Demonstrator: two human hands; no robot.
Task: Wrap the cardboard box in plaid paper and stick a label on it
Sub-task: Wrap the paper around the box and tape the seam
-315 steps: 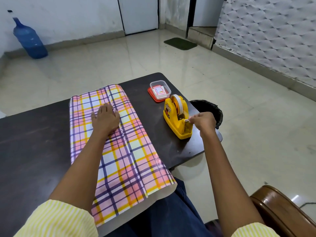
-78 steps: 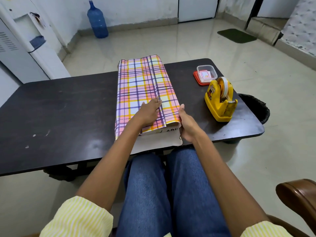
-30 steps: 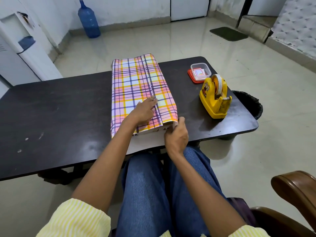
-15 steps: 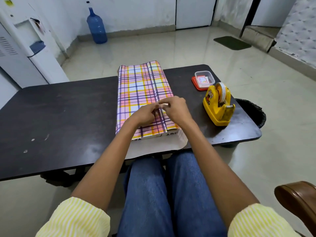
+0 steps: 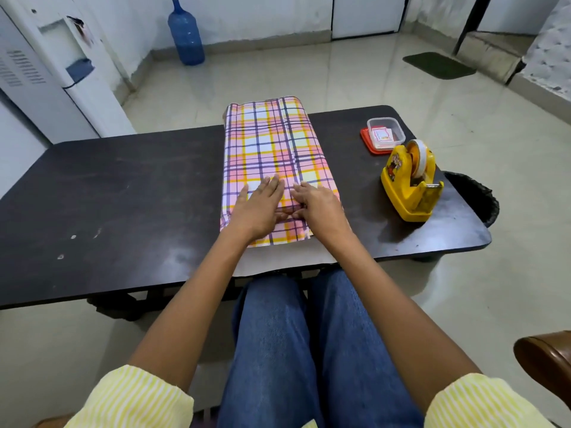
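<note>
Both hands flat on the plaid paper [image 5: 272, 143], nothing gripped. Left hand [image 5: 258, 208]: fingers straight and together, palm down on the near half of the wrap. Right hand [image 5: 318, 208]: just beside it, fingers nearly straight, tips on the overlap seam that runs near to far. Thumbs touch between the hands.

Count: 1 wrapped parcel, mid table [image 5: 123, 196], long axis near to far. The cardboard box is fully covered, can't see it. Paper is pink/yellow/white with dark blue lines, and its far end overhangs the far table edge. A plain white flap [image 5: 278, 261] sticks out at the near end over the near table edge.

Table is dark and matte, scuffed, with rounded corners.

Right side: 1 yellow plastic tape dispenser [image 5: 408, 183] carrying 1 tape roll [image 5: 418, 156]. Beyond it, 1 clear plastic tub [image 5: 386, 131] sitting on a red lid [image 5: 366, 142], with white label cards [image 5: 381, 138] inside; count and print too small to read.

1 black bin [image 5: 475, 196] on the floor at right, partly hidden by the table corner. 1 blue water jug [image 5: 186, 35] against the far wall. 1 white dispenser cabinet [image 5: 61, 72] far left, cut off by the frame. 1 green mat [image 5: 438, 65] far right. Brown chair arm [image 5: 547, 356] clipped at the right edge.
</note>
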